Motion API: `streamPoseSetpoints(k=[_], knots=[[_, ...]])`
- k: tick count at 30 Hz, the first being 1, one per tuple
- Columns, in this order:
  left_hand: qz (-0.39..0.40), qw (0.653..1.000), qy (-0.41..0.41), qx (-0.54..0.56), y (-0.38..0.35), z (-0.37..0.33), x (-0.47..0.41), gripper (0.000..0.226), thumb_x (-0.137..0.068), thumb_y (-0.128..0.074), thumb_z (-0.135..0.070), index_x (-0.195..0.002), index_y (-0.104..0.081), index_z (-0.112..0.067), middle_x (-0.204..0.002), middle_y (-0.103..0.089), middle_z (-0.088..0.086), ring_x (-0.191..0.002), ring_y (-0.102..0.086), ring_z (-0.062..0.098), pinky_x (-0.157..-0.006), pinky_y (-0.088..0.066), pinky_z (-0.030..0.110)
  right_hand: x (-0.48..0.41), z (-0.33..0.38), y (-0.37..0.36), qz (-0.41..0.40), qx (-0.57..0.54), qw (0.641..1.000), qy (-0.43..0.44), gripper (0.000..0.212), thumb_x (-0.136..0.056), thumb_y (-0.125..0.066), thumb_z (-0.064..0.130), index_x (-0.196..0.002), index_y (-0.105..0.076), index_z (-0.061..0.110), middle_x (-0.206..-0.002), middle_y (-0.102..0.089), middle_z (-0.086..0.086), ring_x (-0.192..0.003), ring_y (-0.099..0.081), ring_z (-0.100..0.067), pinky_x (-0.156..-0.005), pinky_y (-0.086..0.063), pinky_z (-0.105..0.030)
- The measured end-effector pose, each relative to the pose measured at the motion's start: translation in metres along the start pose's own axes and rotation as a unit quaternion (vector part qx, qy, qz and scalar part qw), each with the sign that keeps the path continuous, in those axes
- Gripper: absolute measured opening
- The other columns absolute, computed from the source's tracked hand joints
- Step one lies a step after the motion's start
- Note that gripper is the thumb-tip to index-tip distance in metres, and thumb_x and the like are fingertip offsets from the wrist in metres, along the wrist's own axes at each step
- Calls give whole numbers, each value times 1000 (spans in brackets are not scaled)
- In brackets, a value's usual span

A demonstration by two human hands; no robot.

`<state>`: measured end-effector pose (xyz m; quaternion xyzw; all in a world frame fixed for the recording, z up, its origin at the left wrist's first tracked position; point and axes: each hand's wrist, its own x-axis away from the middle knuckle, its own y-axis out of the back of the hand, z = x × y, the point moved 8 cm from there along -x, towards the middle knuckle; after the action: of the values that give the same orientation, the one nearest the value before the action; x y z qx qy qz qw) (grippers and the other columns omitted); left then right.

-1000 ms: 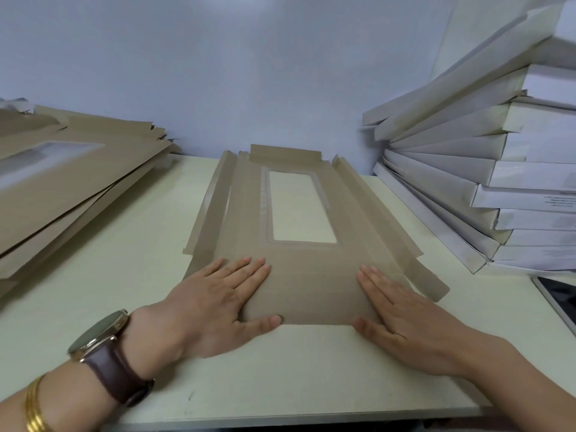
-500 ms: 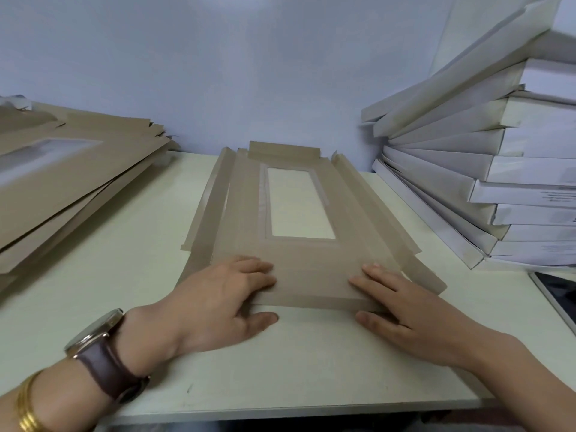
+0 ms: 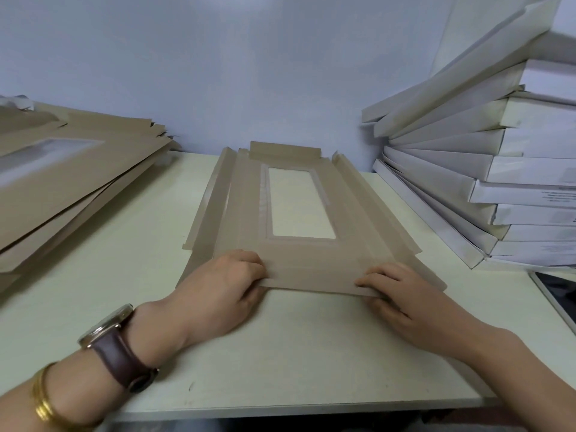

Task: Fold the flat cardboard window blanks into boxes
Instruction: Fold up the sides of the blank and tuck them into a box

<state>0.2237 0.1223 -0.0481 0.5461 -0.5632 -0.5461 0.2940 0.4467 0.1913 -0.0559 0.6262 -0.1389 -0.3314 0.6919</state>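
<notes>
A brown cardboard window blank [image 3: 246, 210] lies lengthwise on the pale table [image 3: 296, 353], with a clear rectangular window in its middle and its long side flaps creased slightly upward. The near end flap is lifted off the table and bent back toward the window. My left hand [image 3: 224, 285] grips the flap's left corner, fingers curled over the top and thumb under the edge. My right hand [image 3: 402, 294] pinches the right corner the same way.
A pile of flat brown blanks [image 3: 71, 185] lies at the left. A leaning stack of folded white boxes [image 3: 486, 182] fills the right side against the wall. A dark tablet [image 3: 558, 291] lies at the right edge. The table's front edge is close below my wrists.
Both hands went from lying flat on the near end of the blank to curling round its edge. The near flap has lifted and folded away from me.
</notes>
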Motion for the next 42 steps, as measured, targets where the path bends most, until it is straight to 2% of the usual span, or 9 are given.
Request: streamPoseSetpoints(k=[8,15,21,26,28,30,32,36,42], knots=[[-5,999,42,-2,6,9,-15,28,-96,-45,-27,-70,-45,-20,-74,-46,-7,-68,-45,13,-61,-28,28,-28,-1,5,46,31,998,-28,28,-101,-42,26,-75,-43,16,-75,-40,10,-73,-39,0,-65,-29,-21],[10,996,93,15,3,25,-27,31,-93,-52,-30,-68,-37,-22,-71,-43,-8,-63,-40,6,-53,-24,21,-41,-11,6,59,25,995,-77,27,-98,-46,28,-79,-47,9,-73,-48,1,-70,-43,-16,-67,-37,-35],[-14,996,91,21,-2,22,-23,18,-91,-55,-26,-105,-49,-17,-105,-47,-3,-97,-47,18,-76,-33,25,-44,-15,1,35,13,994,-106,9,-94,-51,29,-97,-55,22,-92,-53,10,-87,-47,-12,-70,-36,-28],[-40,997,-18,-68,0,-9,-21,40,-81,-53,-7,-121,-51,-10,-127,-46,4,-122,-41,24,-99,-27,30,-40,1,-4,-17,86,991,-100,41,-97,-46,26,-138,-42,22,-134,-42,2,-123,-35,-17,-100,-33,-29],[3,997,-45,-55,-11,-22,-24,49,-91,-50,-17,-138,-42,-6,-146,-37,9,-138,-31,23,-114,-19,29,-44,17,-10,-22,109,991,-77,47,-100,-40,29,-146,-33,17,-149,-33,-4,-139,-25,-21,-112,-23,-30],[66,996,-33,-44,-30,-28,-29,66,-99,-40,-39,-153,-16,-9,-161,-11,3,-148,-6,14,-119,-1,22,-49,36,-21,-9,66,996,-62,56,-103,-32,38,-151,-22,11,-160,-17,-5,-149,-7,-17,-118,-6,-24],[109,992,-36,-50,-44,-36,-35,74,-99,-33,-48,-154,2,-14,-162,7,0,-148,10,11,-121,4,29,-57,54,-35,20,-21,998,-64,66,-101,-26,45,-153,-12,8,-163,-3,-3,-149,7,-10,-116,5,-17],[102,993,-64,4,-47,-44,-43,69,-99,-37,-38,-155,-4,-15,-162,3,-1,-147,13,8,-120,-4,29,-66,66,-55,83,-171,976,-105,86,-87,-14,63,-154,-1,11,-162,9,4,-145,14,-1,-113,8,-15],[127,991,-45,22,-55,-35,-38,73,-94,-35,-50,-155,-6,-23,-161,-1,-9,-146,10,3,-120,-5,34,-66,65,-63,128,-139,978,-91,95,-80,-8,73,-154,4,14,-161,12,8,-143,17,4,-117,7,-21]])
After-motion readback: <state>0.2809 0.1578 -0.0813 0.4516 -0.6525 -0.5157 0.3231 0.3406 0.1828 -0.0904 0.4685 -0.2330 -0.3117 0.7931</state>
